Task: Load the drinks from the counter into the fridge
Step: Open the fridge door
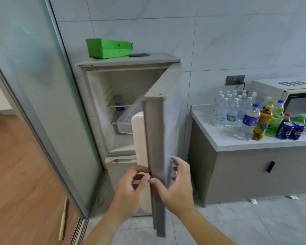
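Both hands grasp the fridge door (155,138) edge at 6 o'clock, the left hand (129,190) curled on its inner lip, the right hand (177,184) wrapping the outer face. The person should swing the smooth grey door fully wide so its clear plastic bin clears the opening. The drinks (251,117), clear ribbed bottles and glossy blue cans, wait on the speckled white desk (237,144) at 3 o'clock.

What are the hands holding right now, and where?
Both hold the open fridge door by its free edge, low down: left hand on the inner side, right hand on the outer face.
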